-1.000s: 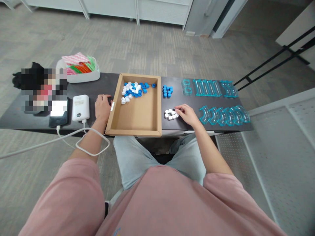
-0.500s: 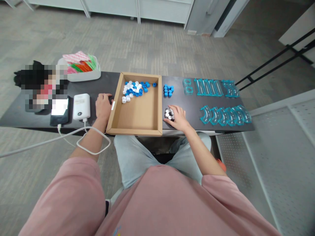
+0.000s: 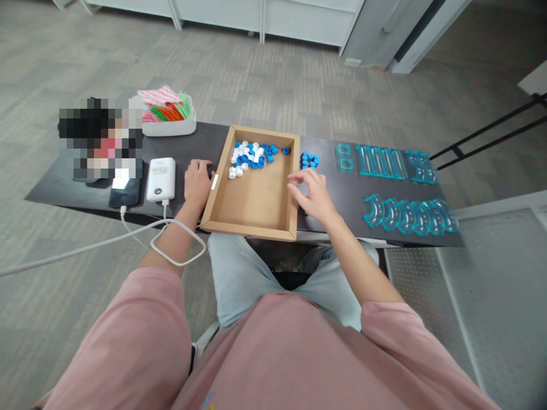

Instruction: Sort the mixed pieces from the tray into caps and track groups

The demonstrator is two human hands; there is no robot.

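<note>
A shallow cardboard box [image 3: 252, 210] holds a loose heap of small white hexagonal pieces [image 3: 233, 173] and blue hexagonal pieces [image 3: 270, 152] near its far side. My left hand [image 3: 198, 181] lies with fingers stretched on the table, against the box's left wall. Over the box's right rim hovers my right hand [image 3: 314, 195], thumb and fingers apart and nothing visible between them. A tight group of blue pieces [image 3: 310, 160] stands on the table just beyond that hand. The white pieces right of the box are hidden beneath it.
Teal transparent curved parts [image 3: 408, 217] and straight parts [image 3: 382, 162] line the table's right side. On the left are a white power bank [image 3: 161, 179], a phone [image 3: 126, 185], a white cable [image 3: 183, 225] and a basket [image 3: 171, 126] of colourful sticks.
My right hand has lifted off the white pieces beside the box and moved left to the box's right rim. The whole view has shifted slightly. My left hand stays by the box.
</note>
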